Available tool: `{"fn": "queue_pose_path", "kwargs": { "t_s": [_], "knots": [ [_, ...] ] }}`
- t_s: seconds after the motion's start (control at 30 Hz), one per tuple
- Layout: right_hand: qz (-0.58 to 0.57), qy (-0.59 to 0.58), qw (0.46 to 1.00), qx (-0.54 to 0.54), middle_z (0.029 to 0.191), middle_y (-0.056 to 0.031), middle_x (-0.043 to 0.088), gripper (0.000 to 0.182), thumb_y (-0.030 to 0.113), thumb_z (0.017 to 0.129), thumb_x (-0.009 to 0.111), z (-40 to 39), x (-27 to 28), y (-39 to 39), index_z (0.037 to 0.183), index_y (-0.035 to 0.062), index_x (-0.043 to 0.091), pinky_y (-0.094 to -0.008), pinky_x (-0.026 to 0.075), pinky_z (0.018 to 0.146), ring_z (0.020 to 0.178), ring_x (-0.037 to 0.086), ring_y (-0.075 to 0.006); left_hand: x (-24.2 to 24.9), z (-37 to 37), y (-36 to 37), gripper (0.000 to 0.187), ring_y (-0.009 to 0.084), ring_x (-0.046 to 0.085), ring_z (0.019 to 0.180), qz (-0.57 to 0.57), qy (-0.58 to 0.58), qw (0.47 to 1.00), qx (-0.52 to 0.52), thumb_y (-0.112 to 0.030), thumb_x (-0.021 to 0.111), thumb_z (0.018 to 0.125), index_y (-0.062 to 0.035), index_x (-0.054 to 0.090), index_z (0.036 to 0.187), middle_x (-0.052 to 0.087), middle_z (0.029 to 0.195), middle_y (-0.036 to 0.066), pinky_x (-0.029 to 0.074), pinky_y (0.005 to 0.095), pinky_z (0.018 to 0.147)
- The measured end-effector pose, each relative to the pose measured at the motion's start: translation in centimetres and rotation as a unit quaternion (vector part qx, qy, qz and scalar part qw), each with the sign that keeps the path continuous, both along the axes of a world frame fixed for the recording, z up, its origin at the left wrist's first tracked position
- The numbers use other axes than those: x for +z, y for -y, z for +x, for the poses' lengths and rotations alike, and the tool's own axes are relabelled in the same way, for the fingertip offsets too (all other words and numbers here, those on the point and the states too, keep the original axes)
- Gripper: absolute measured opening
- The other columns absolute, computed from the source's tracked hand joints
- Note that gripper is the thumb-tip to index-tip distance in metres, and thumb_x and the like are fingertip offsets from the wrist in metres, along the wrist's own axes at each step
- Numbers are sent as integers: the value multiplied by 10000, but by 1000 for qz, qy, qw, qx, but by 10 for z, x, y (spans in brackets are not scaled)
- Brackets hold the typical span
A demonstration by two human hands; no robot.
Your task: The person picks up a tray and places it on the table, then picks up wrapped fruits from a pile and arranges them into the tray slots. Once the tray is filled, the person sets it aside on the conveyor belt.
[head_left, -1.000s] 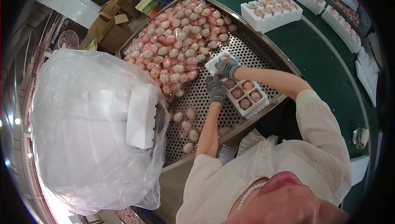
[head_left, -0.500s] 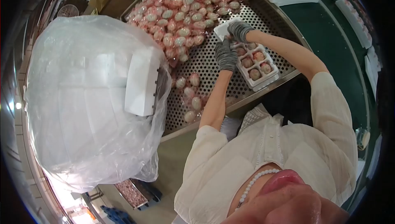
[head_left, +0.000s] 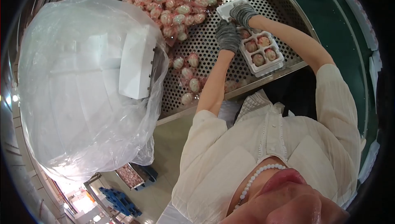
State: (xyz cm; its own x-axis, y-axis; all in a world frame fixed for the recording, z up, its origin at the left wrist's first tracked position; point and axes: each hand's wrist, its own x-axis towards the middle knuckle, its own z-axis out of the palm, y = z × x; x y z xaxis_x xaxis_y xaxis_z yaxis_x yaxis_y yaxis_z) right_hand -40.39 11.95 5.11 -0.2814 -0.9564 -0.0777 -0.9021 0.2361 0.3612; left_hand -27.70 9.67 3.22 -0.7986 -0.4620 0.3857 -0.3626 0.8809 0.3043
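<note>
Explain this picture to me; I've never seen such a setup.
There is no robot here: someone is working by hand. A head-worn camera looks forward and down, so the wearer's shirt shows below. The gloved left hand and right hand are close together over the far part of a white tray. Round items sit in its nearer compartments; whatever the hands grip is hidden. The tray lies on a metal table full of small holes, which also bears many wrapped pieces. A large plastic bag is at the left.

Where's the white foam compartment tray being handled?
In the head view, the tray lies right of centre on the silver perforated metal table, the grey-gloved left hand and right hand at its far end.
</note>
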Motion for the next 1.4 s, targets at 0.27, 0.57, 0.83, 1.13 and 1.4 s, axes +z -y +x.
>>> {"fn": "queue_pose_path", "kwargs": {
  "t_s": [0.27, 0.57, 0.83, 1.13, 1.4],
  "knots": [
    [-72, 224, 970, -58, 897, -143, 565, 244, 255, 722, 526, -7, -27, -5, 873, 77, 595, -372, 440, 677, 826, 548, -260, -47, 16, 27, 427, 316, 470, 911, 140, -139, 979, -48, -309, 574, 668, -20, 536, 980, 524, 915, 203, 393, 387, 785],
    [-207, 327, 922, -28, 851, -144, 562, 342, 90, 650, 623, -9, -47, -38, 983, 89, 545, -343, 458, 642, 748, 558, -270, -64, 141, 84, 571, 310, 436, 1029, -5, 391, 913, 117, -356, 537, 699, -66, 386, 1167, 438, 1147, 158, 345, 382, 878],
    [-326, 401, 854, 64, 1057, -110, 488, 404, 146, 728, 556, 37, 3, -74, 1115, 100, 450, -346, 406, 788, 929, 490, -262, 0, 86, 53, 211, 201, 529, 793, 722, -255, 642, 46, -235, 454, 811, -79, 516, 940, 545, 899, 65, 467, 326, 635],
    [-253, 274, 921, 114, 1068, -126, 471, 541, 201, 652, 630, 49, 30, -79, 1136, 84, 419, -361, 380, 843, 991, 456, -284, 12, 21, 13, 253, 216, 511, 843, 841, -317, 427, -99, -209, 419, 832, -50, 475, 1021, 520, 943, 96, 448, 347, 716],
    [-355, 791, 496, -57, 841, -66, 565, 368, 264, 793, 531, 30, 7, -85, 1062, 28, 442, -221, 460, 634, 699, 540, -96, 28, 16, 4, 268, 118, 536, 684, 727, -172, 661, -64, -223, 493, 819, -56, 480, 1029, 545, 889, 43, 444, 236, 513]
  ]
}}
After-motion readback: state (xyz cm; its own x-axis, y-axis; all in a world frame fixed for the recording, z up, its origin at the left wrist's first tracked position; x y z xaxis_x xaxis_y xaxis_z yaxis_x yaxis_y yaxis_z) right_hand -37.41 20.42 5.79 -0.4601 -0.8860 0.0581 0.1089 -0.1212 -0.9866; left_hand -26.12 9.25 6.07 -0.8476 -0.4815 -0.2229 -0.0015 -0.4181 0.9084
